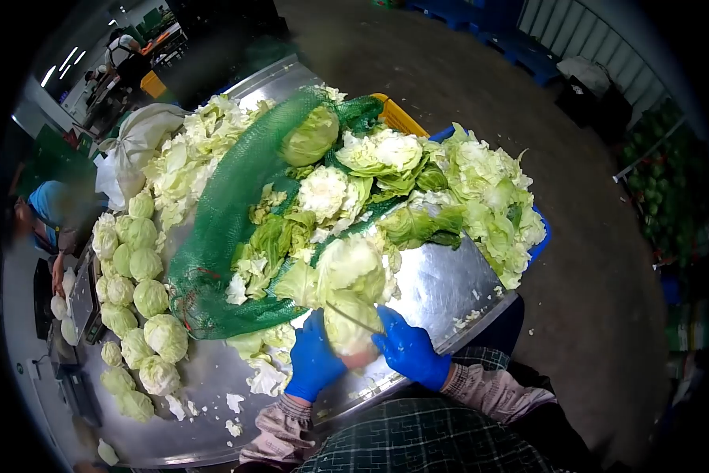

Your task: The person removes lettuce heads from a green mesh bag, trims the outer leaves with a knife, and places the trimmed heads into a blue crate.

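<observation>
A pale green cabbage (350,329) lies at the table's near side between my two blue-gloved hands. My left hand (315,356) is closed against its left side. A thin, dark, slightly curved strip that looks like a knife blade (353,318) crosses the cabbage and runs to my right hand (410,350). That hand is closed at the cabbage's right side; its grip on the knife handle is hidden. Loose outer leaves (351,266) lie just beyond the cabbage. Past them, a green mesh bag (232,197) spreads over the table with cabbages and leaves on and in it.
Trimmed cabbages (151,299) stand in rows on the metal table (449,284) at left. Leaves (492,197) heap at right above a blue crate (541,236). A white sack (145,142) sits at the far left. Another person in a blue cap (48,203) is beyond the table.
</observation>
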Tool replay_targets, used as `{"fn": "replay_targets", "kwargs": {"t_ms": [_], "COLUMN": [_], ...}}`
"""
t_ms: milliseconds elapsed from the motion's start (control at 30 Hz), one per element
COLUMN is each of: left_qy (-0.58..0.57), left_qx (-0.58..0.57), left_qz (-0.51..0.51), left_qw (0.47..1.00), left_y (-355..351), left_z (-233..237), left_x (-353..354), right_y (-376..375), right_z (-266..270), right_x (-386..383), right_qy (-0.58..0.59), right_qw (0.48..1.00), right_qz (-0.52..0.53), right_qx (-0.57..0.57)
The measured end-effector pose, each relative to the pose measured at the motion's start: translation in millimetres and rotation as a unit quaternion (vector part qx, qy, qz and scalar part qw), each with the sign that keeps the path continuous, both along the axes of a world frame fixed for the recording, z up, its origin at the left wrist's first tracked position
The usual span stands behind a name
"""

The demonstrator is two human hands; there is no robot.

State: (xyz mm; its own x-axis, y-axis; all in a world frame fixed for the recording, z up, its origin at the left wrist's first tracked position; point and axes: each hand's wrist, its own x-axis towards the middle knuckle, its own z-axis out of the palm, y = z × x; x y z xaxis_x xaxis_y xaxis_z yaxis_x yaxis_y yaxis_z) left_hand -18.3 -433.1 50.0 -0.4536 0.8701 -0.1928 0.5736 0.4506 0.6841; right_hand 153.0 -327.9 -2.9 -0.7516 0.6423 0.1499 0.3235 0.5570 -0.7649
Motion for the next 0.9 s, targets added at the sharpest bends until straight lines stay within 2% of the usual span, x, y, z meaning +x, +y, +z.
{"fn": "replay_targets", "kwargs": {"t_ms": [33,133,167,233,267,300,333,367,433,467,500,533,567,600,633,667,733,800,833,867,900], "left_qy": [0.055,-0.009,0.05,0.044,0.04,-0.045,-0.036,-0.027,-0.035,0.027,0.089,0.149,0.179,0.124,0.125,0.129,0.122,0.096,0.077,0.056,0.036], "left_qx": [0.029,-0.035,0.011,0.017,0.018,0.032,0.063,0.095,0.08,0.082,0.083,0.08,0.089,0.107,0.09,0.075,0.105,0.134,0.149,0.162,0.174], "left_qz": [-0.009,-0.03,-0.043,-0.035,-0.032,-0.02,0.0,0.02,0.032,0.0,-0.029,-0.058,-0.156,-0.18,-0.201,-0.222,-0.142,-0.069,-0.031,0.009,0.049], "left_qw": [0.998,0.999,0.998,0.998,0.999,0.998,0.997,0.995,0.996,0.996,0.992,0.984,0.967,0.97,0.967,0.963,0.977,0.984,0.985,0.985,0.983], "left_y": [-5,2,-8,-7,-7,-8,-18,-34,-23,-26,-29,-34,-33,-31,-30,-28,-34,-38,-39,-43,-47], "left_z": [-15,4,-28,-29,-30,-33,-61,-109,-25,-20,-16,-9,-1,-6,-5,-4,-13,-32,-46,-58,-64], "left_x": [-2,-14,-23,-17,-14,-12,-10,-9,3,2,2,2,-8,-15,-22,-27,-26,-28,-32,-32,-31], "right_y": [-2,2,3,1,3,9,16,22,36,42,41,43,49,53,60,69,65,49,34,16,1], "right_z": [5,10,13,18,16,10,-1,-26,-26,-25,-23,-25,-30,-35,-38,-42,-40,-17,-10,-20,-13], "right_x": [2,8,7,4,1,-5,-11,-17,-31,-39,-46,-54,-63,-70,-79,-78,-74,-54,-40,-26,-16], "right_qy": [-0.012,-0.001,-0.015,-0.043,-0.052,-0.06,-0.065,0.03,-0.032,-0.064,0.008,0.027,0.046,0.065,0.067,0.022,0.052,-0.059,-0.042,0.016,0.003], "right_qw": [1.0,0.999,0.999,0.998,0.998,0.994,0.987,0.993,0.987,0.98,0.981,0.986,0.989,0.991,0.98,0.971,0.99,0.984,0.99,0.999,0.999], "right_qz": [-0.003,0.044,0.038,0.027,-0.008,-0.041,-0.073,-0.09,-0.052,-0.032,-0.012,-0.013,-0.017,-0.022,-0.087,-0.098,-0.1,-0.12,-0.085,-0.038,-0.016], "right_qx": [-0.012,0.003,0.012,0.03,-0.024,-0.076,-0.126,-0.069,-0.148,-0.188,-0.192,-0.166,-0.141,-0.118,-0.163,-0.215,-0.081,-0.117,-0.105,-0.033,-0.036]}}
